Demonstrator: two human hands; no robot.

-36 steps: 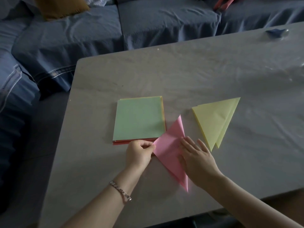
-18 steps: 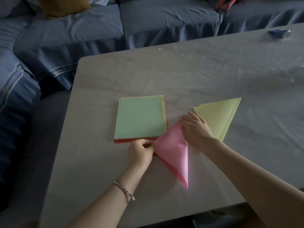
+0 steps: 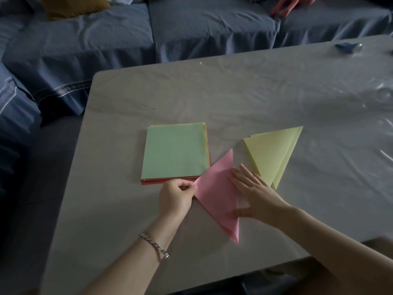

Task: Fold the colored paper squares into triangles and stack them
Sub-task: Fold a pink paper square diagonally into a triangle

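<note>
Crinkled plastic-covered table (image 3: 234, 99); left grip (image 3: 176, 199) pinches pink paper triangle (image 3: 217, 188) corner, right grip (image 3: 255, 192) flat, pressing it.

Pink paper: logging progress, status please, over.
Left hand pinches pink triangle, left corner. Right hand flat, pressing its right edge. Yellow triangle lies beside; green-topped stack unfolded. Nothing in the way.

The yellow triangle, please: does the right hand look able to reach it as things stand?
Probably yes: the right hand lies flat on the pink triangle beside the yellow triangle, nothing between.

Left hand (image 3: 176, 199) curled, right hand (image 3: 255, 194) flat
</note>
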